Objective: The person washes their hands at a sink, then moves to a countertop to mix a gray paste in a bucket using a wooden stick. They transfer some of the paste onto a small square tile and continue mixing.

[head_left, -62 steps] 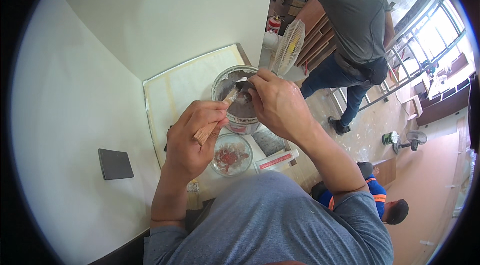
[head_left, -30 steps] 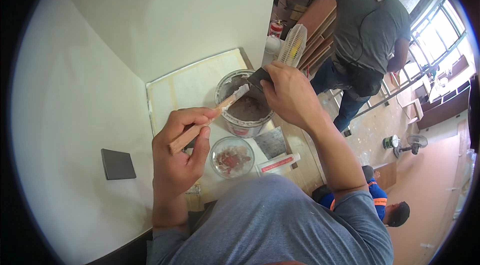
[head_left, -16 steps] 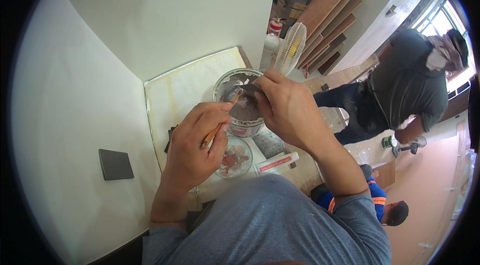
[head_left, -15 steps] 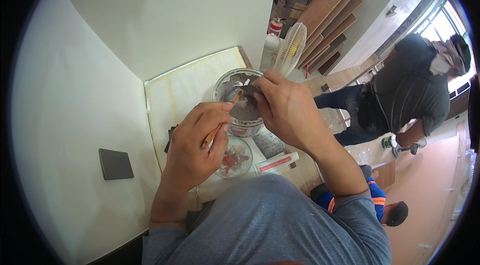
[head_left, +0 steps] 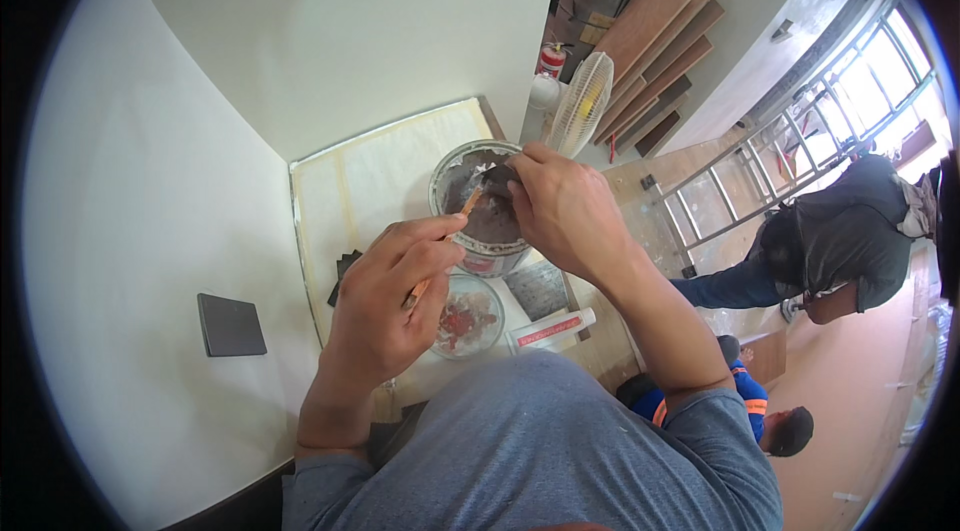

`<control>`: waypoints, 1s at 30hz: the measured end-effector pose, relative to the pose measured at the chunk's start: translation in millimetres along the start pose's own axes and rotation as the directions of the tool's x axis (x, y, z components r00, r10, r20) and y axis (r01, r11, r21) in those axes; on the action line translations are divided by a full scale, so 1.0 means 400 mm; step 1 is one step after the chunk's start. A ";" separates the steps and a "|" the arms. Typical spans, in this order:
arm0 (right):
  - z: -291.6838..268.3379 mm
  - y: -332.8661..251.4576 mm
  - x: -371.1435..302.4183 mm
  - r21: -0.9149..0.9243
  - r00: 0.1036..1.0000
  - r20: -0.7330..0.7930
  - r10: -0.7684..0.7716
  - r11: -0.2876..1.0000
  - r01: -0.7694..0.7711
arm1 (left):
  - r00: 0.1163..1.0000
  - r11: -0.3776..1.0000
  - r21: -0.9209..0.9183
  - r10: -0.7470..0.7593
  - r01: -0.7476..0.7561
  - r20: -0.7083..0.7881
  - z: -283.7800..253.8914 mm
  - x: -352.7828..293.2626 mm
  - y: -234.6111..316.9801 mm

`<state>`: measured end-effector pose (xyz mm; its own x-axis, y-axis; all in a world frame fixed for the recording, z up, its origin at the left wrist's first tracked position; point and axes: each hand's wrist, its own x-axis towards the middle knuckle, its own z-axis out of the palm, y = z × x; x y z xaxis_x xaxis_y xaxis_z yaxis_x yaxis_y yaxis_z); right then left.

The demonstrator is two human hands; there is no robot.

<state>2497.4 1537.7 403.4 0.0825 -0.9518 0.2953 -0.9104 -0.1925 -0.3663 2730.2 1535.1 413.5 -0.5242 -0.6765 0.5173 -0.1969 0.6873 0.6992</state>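
Observation:
My left hand (head_left: 390,296) is closed around a thin orange-brown wooden stick or tool handle (head_left: 470,203), its tip pointing up over the bucket. Between the thumb and fingers of my right hand (head_left: 570,211) is a small dark flat scraper (head_left: 498,178), close to the stick's tip. Some pale material shows at the scraper's edge. Below both hands stands a round bucket (head_left: 436,193) with grey paste inside. Nearer to me lies a clear round dish or lid (head_left: 482,351) with red and white residue. A white tube with a red label (head_left: 550,330) rests beside it.
A grey-smeared flat piece (head_left: 538,289) lies right of the bucket on the pale covered surface (head_left: 380,161). Farther off are a fan (head_left: 583,106), leaning planks (head_left: 650,31) and a ladder (head_left: 740,181). Two people work at right, one standing (head_left: 840,231), one low down (head_left: 755,396).
Both hands stay over the bucket; the scraper and stick shift slightly. The standing person has moved right and bent lower, uncovering the ladder.

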 end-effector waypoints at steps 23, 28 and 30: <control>-0.073 0.034 0.025 0.056 0.996 0.042 0.081 0.995 -0.083 | 0.973 1.000 0.006 0.004 -0.003 -0.233 -0.074 0.011 0.041; -0.073 0.049 0.011 0.038 0.999 0.016 -0.051 0.998 0.050 | 0.967 0.999 0.005 -0.042 0.044 -0.252 -0.083 0.018 0.036; -0.051 0.070 0.012 -0.004 0.993 0.009 -0.114 0.993 0.114 | 0.966 1.000 0.012 -0.004 0.008 -0.258 -0.082 0.021 0.029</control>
<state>2463.9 1532.6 412.7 0.1891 -0.9258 0.3274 -0.8968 -0.2986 -0.3264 2750.6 1528.5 442.1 -0.2922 -0.7246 0.6241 -0.2111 0.6854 0.6969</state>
